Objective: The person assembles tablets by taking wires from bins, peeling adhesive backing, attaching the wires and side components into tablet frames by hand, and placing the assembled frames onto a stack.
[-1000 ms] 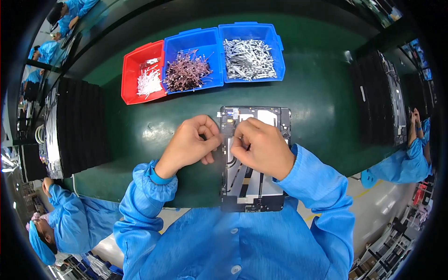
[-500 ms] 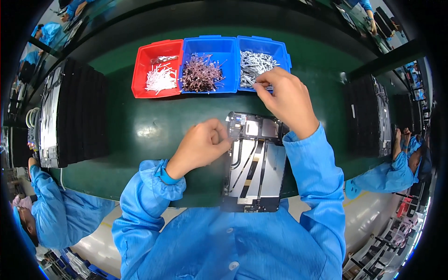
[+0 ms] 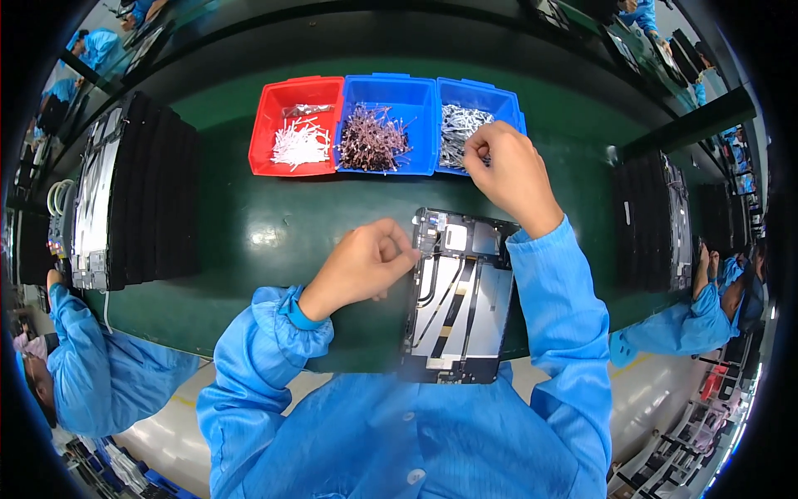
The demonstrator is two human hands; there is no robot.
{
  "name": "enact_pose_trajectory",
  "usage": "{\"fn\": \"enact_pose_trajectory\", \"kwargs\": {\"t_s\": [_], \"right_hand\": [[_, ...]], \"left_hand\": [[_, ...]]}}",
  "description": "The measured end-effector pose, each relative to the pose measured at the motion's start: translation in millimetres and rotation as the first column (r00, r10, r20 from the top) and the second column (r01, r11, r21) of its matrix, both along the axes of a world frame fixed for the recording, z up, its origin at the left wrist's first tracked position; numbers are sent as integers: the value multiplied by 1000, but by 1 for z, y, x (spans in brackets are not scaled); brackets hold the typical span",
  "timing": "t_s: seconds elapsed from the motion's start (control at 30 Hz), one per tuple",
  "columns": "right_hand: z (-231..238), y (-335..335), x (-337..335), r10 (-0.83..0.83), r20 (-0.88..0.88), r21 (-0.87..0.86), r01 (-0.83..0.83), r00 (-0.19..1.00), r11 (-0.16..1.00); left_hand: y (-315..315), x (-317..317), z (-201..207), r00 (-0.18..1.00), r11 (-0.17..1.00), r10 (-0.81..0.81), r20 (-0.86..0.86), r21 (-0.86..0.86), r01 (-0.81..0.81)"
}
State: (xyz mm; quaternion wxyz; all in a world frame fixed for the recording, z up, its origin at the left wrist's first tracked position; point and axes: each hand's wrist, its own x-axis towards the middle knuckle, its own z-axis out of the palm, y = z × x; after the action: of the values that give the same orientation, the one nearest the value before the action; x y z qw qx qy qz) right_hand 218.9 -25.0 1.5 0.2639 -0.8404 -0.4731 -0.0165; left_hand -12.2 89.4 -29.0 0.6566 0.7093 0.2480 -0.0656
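Observation:
An opened tablet (image 3: 453, 320) lies in front of me, its inner boards, black cables and pale panel showing. At its upper left corner my left hand (image 3: 359, 262) is closed in a pinch, fingertips at the edge; what they hold, if anything, is too small to name. My right hand (image 3: 513, 173) is over the front of the right blue bin (image 3: 490, 90), thumb and fingers pinched together. Whatever is between them is hidden. Small silvery strips (image 3: 459, 133) fill that bin, partly covered by the hand.
Beside it, the middle blue bin (image 3: 422, 125) holds brownish wire-like pieces, and the red bin (image 3: 259, 137) holds white strips. Black stacked trays (image 3: 158, 195) stand at the left, with another dark stack (image 3: 644, 220) at the right. People in blue work on both sides.
The bins and tablet appear slightly lower and farther right in the picture. My right thumb and fingers have drawn closer together at the bin. My left hand stays by the tablet's corner.

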Motion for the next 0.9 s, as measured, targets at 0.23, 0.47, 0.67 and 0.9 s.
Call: {"fn": "enact_pose_trajectory", "kwargs": {"t_s": [0.23, 0.47, 0.67, 0.9], "right_hand": [[7, -31, -41, 141, -701, 191, -7, 699, 982], [-26, -53, -75, 324, -739, 264, -188, 591, 946], [-23, -52, -86, 266, -865, 297, 7, 425, 955], [-24, -50, -92, 336, -847, 391, 56, 412, 919]], "left_hand": [[-7, -2, -2, 955, 979, 184, 232, -127, -158], [-8, -5, 1, 946, 968, 200, 255, -202, -151], [-19, -1, -8, 878, 925, 339, 338, -291, -245], [-21, -2, -8, 879, 939, 324, 351, -230, -254]]}}
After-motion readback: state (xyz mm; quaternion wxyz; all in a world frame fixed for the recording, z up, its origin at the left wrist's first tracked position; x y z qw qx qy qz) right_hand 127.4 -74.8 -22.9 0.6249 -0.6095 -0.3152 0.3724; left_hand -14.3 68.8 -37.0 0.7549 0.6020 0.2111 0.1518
